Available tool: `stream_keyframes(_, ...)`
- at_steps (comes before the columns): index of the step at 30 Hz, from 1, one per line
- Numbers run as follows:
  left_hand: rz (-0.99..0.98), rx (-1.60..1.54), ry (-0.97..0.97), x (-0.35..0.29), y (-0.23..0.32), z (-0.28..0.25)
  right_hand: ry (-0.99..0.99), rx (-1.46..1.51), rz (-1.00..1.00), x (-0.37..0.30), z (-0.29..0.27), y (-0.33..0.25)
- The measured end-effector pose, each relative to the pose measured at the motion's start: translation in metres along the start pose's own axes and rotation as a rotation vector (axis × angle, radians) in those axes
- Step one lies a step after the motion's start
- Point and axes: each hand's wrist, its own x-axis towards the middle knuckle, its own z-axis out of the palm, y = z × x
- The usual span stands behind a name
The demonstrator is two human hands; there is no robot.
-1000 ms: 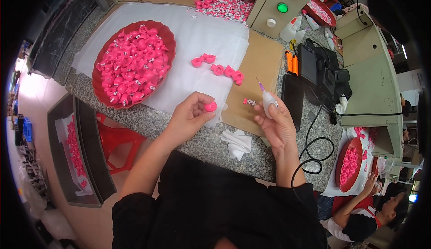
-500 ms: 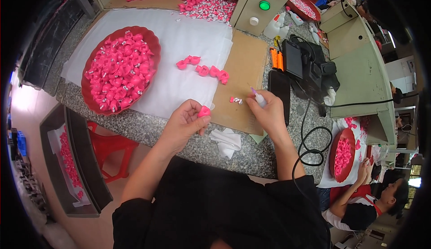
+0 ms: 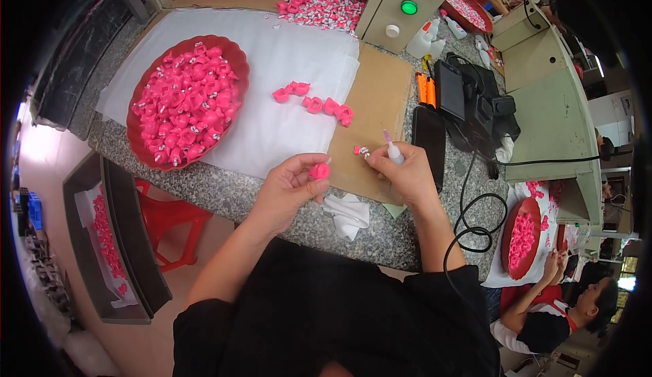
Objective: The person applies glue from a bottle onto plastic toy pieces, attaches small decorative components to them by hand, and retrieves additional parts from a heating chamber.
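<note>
My left hand (image 3: pixel 286 190) pinches a small hollow pink plastic piece (image 3: pixel 319 171) between thumb and fingers, above the bench's near edge. Held in my right hand (image 3: pixel 409 176) is a small white squeeze bottle (image 3: pixel 394 151) with a thin purple tip pointing up. The thumb and forefinger of that hand reach down to a few tiny pink and white parts (image 3: pixel 362 151) on the brown cardboard (image 3: pixel 384 81); whether they grip one I cannot make out. Several similar pink pieces (image 3: pixel 314 104) lie in a loose row on the white paper (image 3: pixel 265 58).
A red scalloped bowl (image 3: pixel 242 71) heaped with pink pieces stands at left. A crumpled white cloth (image 3: pixel 348 215) lies near me. At right are a black phone (image 3: pixel 428 142), orange-handled tools (image 3: pixel 426 90), and a looped black cable (image 3: pixel 468 231). A co-worker (image 3: pixel 543 309) sits farther right.
My right fingertips have moved in to the tiny parts, and the bottle's tip has swung more upright. The pink piece has turned in my left fingers. The whole view has shifted slightly.
</note>
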Motion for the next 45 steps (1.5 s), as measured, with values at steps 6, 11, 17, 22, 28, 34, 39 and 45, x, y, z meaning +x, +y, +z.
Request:
stream_keyframes(6, -0.013, -0.071, 0.049, 0.001, -0.008, 0.003, -0.119, 1.02, 0.229, -0.033, 0.033, -0.027)
stream_keyframes(11, 0.041, -0.091, 0.061, 0.001, -0.013, 0.006, -0.069, 1.049, 0.136, -0.037, 0.046, -0.027)
stream_keyframes(17, 0.081, -0.085, 0.075, 0.0, -0.017, 0.008, -0.047, 0.98, 0.123, -0.04, 0.049, -0.03)
stream_keyframes(22, 0.131, -0.031, 0.064, -0.001, -0.02, 0.008, -0.049, 0.874, 0.136, -0.039, 0.048, -0.027)
stream_keyframes(28, 0.198, 0.163, 0.104, -0.005, -0.024, 0.009, -0.156, 0.725, 0.059, -0.037, 0.041, -0.028)
stream_keyframes(34, 0.069, 0.005, 0.067, -0.006, -0.019, 0.009, -0.284, 0.922, 0.29, -0.03, 0.04, -0.019)
stream_keyframes(39, 0.132, 0.0, 0.06, -0.006, -0.016, 0.013, -0.336, 0.986, 0.305, -0.032, 0.042, -0.022)
stream_keyframes(45, 0.165, 0.161, 0.033, -0.005, -0.007, 0.014, -0.413, 1.109, 0.297, -0.033, 0.04, -0.024)
